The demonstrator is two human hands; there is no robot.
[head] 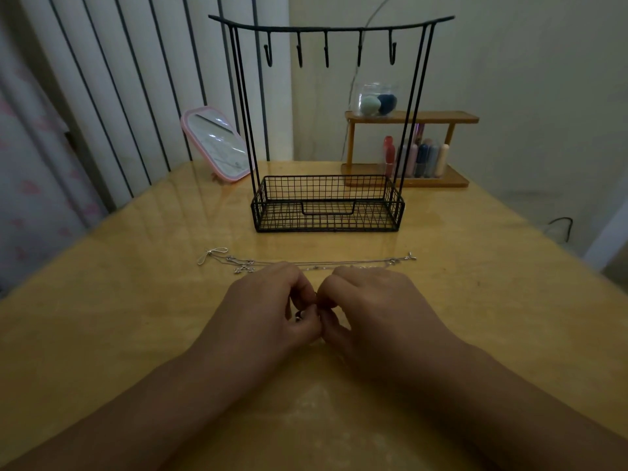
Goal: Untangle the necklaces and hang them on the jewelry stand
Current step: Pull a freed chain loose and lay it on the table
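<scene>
Two hands work at something small on a yellow table, in front of a black wire jewelry stand.

The left hand (272,300) and right hand (370,304) meet knuckle to knuckle on the table (119,317), fingers curled inward around a small dark item, possibly a clasp or bead; the dim light hides it. Just beyond them the silver necklaces (306,263) lie stretched sideways. The jewelry stand (328,205) shows five bare hooks. A pink mirror (217,144) and a wooden shelf (411,119) stand behind.
</scene>
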